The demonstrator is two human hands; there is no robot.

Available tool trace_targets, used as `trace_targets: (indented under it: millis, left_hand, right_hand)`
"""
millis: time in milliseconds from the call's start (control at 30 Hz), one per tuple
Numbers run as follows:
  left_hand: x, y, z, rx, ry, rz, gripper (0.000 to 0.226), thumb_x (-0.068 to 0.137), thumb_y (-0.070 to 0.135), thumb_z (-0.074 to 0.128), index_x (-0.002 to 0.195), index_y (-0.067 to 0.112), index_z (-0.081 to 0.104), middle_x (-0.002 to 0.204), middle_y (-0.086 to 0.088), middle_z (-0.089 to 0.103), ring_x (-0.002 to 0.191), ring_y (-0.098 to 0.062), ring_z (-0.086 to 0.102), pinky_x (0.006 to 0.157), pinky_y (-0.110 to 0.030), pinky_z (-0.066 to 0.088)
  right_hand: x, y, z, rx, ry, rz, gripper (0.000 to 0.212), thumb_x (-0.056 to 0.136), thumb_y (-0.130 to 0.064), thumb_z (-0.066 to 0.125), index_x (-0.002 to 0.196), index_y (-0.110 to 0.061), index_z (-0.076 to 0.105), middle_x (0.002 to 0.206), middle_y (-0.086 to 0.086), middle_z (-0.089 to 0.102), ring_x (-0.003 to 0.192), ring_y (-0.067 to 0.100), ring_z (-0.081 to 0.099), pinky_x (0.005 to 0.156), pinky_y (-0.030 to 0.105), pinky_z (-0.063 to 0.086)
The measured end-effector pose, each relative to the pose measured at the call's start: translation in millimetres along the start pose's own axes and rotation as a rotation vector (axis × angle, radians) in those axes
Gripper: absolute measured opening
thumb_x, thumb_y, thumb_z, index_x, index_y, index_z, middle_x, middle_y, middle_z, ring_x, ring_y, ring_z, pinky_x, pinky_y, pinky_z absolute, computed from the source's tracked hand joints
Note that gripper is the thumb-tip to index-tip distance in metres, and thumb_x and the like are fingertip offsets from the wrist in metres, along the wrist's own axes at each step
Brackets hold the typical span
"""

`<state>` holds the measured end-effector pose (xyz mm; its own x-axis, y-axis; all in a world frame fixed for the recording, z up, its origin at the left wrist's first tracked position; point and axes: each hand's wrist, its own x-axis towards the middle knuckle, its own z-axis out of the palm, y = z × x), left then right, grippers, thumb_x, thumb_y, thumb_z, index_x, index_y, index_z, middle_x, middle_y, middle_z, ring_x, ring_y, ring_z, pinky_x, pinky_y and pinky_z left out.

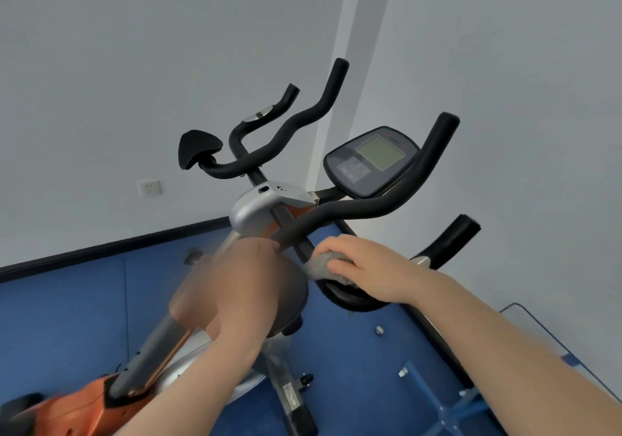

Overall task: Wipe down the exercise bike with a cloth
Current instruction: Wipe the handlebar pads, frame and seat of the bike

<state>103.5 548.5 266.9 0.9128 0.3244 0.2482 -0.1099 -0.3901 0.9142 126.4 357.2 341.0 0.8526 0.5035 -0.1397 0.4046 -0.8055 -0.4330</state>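
Exercise bike (266,206) stands on the blue floor (67,317) near the white wall (134,65), handlebar (353,206) and console (372,161) toward the camera. Right hand (367,267) presses a grey cloth (324,265) against the lower curve of the handlebar, its grip curled around the cloth. Left hand (245,277), blurred, rests at the handlebar stem (286,220); whether its grip is wide or narrow cannot be told.

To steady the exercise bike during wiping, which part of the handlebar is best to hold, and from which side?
Probably the bare black handlebar stretch below the console, taken from above. It is a round padded tube a hand can wrap, clear of the right hand holding the grey cloth.
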Motion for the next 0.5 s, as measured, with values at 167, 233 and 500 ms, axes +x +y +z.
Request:
trace_targets:
  millis: [167, 233, 500]
  left_hand:
    - [-1, -1, 1, -0.008, -0.008, 0.008, 0.022, 0.098, 0.036, 0.037, 0.088, 0.044, 0.056, 0.094, 0.026, 0.057, 0.098, 0.012, 0.049, 0.075, -0.015, 0.035]
    - [0, -1, 0, -0.003, 0.001, 0.018, 0.022, 0.097, 0.037, 0.037, 0.089, 0.044, 0.056, 0.096, 0.029, 0.055, 0.098, 0.011, 0.049, 0.074, -0.016, 0.036]
    - [-2, 2, -1, -0.032, -0.011, -0.009, 0.023, 0.1, 0.037, 0.038, 0.088, 0.044, 0.057, 0.099, 0.033, 0.053, 0.095, 0.012, 0.051, 0.07, -0.018, 0.036]
  right_hand:
    - [-17, -10, 22, -0.178, 0.175, -0.073, 0.017, 0.1, -0.037, 0.042, 0.114, -0.041, 0.051, 0.105, -0.015, 0.047, 0.096, 0.011, 0.046, 0.081, 0.038, 0.049]
    - [-22, -6, 20, -0.113, 0.149, -0.07, 0.019, 0.099, -0.037, 0.046, 0.116, -0.043, 0.053, 0.111, -0.018, 0.042, 0.098, 0.008, 0.048, 0.083, 0.035, 0.048]
    - [-16, -22, 28, -0.074, 0.338, 0.035, 0.018, 0.097, -0.032, 0.052, 0.112, -0.037, 0.06, 0.109, -0.014, 0.045, 0.09, 0.011, 0.053, 0.078, 0.03, 0.046]
